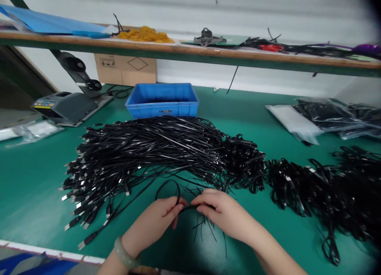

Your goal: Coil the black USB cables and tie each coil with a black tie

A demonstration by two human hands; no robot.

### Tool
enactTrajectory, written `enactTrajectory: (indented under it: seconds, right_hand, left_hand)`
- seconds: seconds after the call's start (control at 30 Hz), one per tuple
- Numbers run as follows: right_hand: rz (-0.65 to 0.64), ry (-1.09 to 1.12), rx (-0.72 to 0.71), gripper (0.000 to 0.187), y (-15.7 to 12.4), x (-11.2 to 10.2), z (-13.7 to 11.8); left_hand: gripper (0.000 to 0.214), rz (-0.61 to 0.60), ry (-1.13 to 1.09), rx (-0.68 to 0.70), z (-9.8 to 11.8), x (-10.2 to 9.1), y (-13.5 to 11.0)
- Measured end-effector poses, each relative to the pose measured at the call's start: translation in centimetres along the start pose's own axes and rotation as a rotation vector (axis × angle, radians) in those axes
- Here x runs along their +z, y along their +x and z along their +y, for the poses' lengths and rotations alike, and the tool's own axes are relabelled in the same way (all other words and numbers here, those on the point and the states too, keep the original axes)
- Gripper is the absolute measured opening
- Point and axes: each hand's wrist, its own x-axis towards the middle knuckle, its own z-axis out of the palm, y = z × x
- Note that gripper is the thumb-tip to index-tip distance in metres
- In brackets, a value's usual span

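Two hands: left hand (150,223) at 9, right hand (223,215) at 3, clock centred between them, 12 straight ahead.
Left grip: fingers and thumb pressed together, pinching the black cable loop (166,189) at its base; pale green bangle (126,254) on the wrist.
Right grip: pressed together, pinching the same cable at 3, a short way from the left grip.
Cable loop: held just above the table, rising at 11 between the hands.
Thin black wire ends (205,227): splayed at 6, below the hands.
Table (29,195): green surface under everything.
Main bundle (143,148): long black cables with metal-tipped plugs, lying side by side from 9 to 12, almost touching the hands.
Coiled cables (309,191): heaped at 3, beside the bundle's looped end.
Bagged cables (324,114): clear plastic bags, 2 o'clock.
Blue plastic crate (162,102): 12, just behind the bundle.
Grey machine (65,106): 10, make unreadable.
Shelf (178,49): far edge, above the crate, carrying yellow rubber bands (144,35).
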Motion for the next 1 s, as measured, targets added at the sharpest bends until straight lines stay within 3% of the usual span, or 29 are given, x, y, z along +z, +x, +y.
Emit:
enactTrajectory:
  seconds: [0.07, 0.17, 0.23, 0.3, 0.37, 0.43, 0.53, 0.63, 0.73, 0.87, 1.0]
  right_hand:
    - [0.033, 0.169, 0.062, 0.025, 0.3, -0.5, 0.2]
    - [-0.104, 0.400, 0.122, 0.028, 0.7, -0.5, 1.2]
    - [-0.230, 0.468, 0.164, 0.027, 0.8, 0.0, 1.8]
    - [-0.339, 0.584, 0.263, 0.028, 0.7, 0.5, 2.3]
    - [-0.415, 0.777, 0.374, 0.029, 0.6, 1.1, 2.6]
    - [-0.418, 0.940, 0.400, 0.030, 0.5, 1.5, 2.7]
    - [-0.314, 1.031, 0.296, 0.029, 0.5, 1.6, 2.6]
    - [-0.210, 1.066, 0.173, 0.031, 0.7, 1.3, 2.4]
    - [-0.077, 1.128, 0.122, 0.033, 1.1, 1.5, 2.4]
    - [0.027, 1.206, 0.172, 0.031, 2.1, 2.6, 2.6]
    - [0.165, 0.984, 0.163, 0.025, 2.8, 3.2, 3.0]
  left_hand:
    - [0.028, -0.201, -0.165, -0.092, -0.2, 0.1, -0.3]
    - [0.026, -0.505, -0.457, -0.141, -0.5, 0.2, -0.8]
    - [0.033, -0.627, -0.597, -0.146, -0.7, 0.2, -0.9]
    - [0.041, -0.677, -0.721, -0.144, -1.0, 0.1, -0.9]
    - [0.045, -0.653, -0.830, -0.132, -1.5, 0.2, -0.7]
    - [0.046, -0.523, -0.906, -0.110, -2.0, 0.3, -0.5]
    - [0.043, -0.266, -0.945, -0.099, -2.5, 0.6, 0.1]
    - [0.036, -0.150, -0.955, -0.137, -2.7, 1.3, 0.6]
    - [0.033, -0.151, -0.976, -0.190, -2.7, 2.6, 0.8]
    - [0.037, -0.257, -1.026, -0.239, -2.4, 4.9, 0.6]
    - [0.035, -0.252, -0.991, -0.274, -2.4, 6.1, 0.7]
